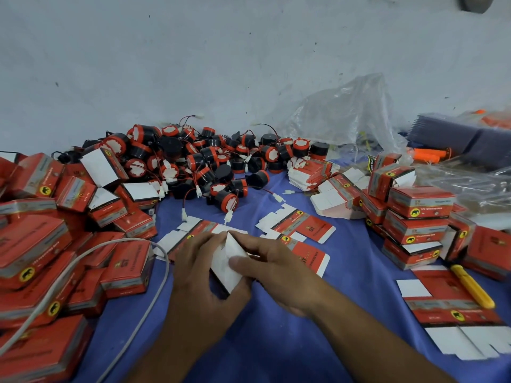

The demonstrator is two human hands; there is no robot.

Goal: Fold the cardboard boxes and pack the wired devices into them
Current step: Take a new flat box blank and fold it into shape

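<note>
Just in front of the person, both hands hold one half-folded cardboard box (228, 262) a little above the blue tabletop (276, 333). Its white inner side faces up. The left hand (197, 275) has its fingers curled round the left edge of the box, so this grip is closed on it. The right hand (278, 270) pinches the box from the other side: the thumb lies on the white panel, and the other fingers are behind it and mostly hidden.

Behind the hands, several flat boxes (300, 226) lie unfolded on the tabletop — red, with white flaps. Further back, against the wall, is a big pile of wired devices (199, 161). They are round, black and red, with thin wires and small white plugs.

On the left there is a heap of folded boxes (36, 244), and a white cable (55, 286) runs over it. On the right more folded boxes form a stack (417, 217). Near it a yellow-handled tool (471, 286) rests on another flat box. A clear plastic bag (345, 114) stands at the back right.
</note>
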